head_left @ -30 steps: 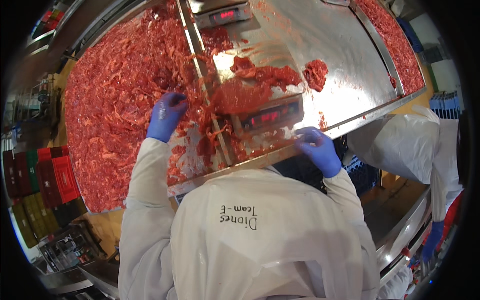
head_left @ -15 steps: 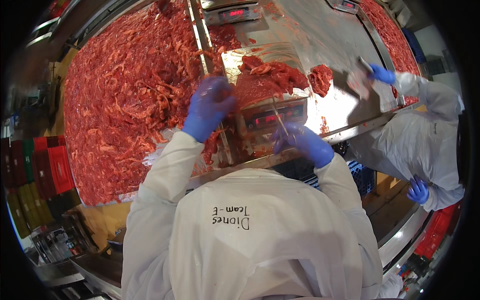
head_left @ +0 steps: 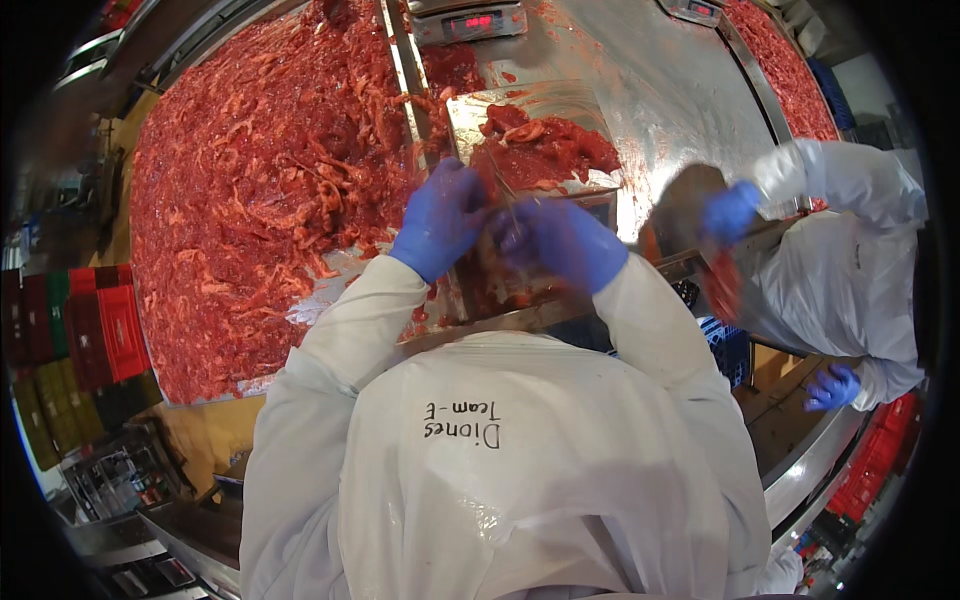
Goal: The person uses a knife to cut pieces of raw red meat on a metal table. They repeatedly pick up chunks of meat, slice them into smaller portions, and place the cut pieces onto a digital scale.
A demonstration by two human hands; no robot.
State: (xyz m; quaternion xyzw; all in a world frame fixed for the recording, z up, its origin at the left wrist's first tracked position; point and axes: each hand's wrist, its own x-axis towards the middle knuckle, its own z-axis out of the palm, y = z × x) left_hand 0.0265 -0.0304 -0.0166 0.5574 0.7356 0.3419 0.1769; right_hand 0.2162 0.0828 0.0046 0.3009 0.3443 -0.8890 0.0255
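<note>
My left hand point(head_left: 442, 220), in a blue glove, is curled closed at the near left corner of the scale. What its fingers pinch, if anything, is hidden. My right hand point(head_left: 575, 240), also blue-gloved and partly blurred, grips a slim, straight metal tool point(head_left: 502, 190) that points up and left toward my left fingers. Whether it is a knife cannot be told. Just beyond both hands, a heap of raw red meat point(head_left: 555, 150) lies on the metal scale plate point(head_left: 470, 112). My right hand covers most of the scale's display.
A large bed of meat pieces point(head_left: 250, 200) fills the left, behind a metal divider point(head_left: 405, 65). Another scale point(head_left: 468, 25) stands at the far side. On the right, a co-worker's blurred gloved hand point(head_left: 730, 212) is near a hanging meat piece point(head_left: 722, 288). Red crates point(head_left: 105, 335) are stacked left.
My right hand has moved left with the metal tool, close to my left hand, which shifted slightly right. The separate meat piece right of the scale is gone; the co-worker's hand came nearer.
</note>
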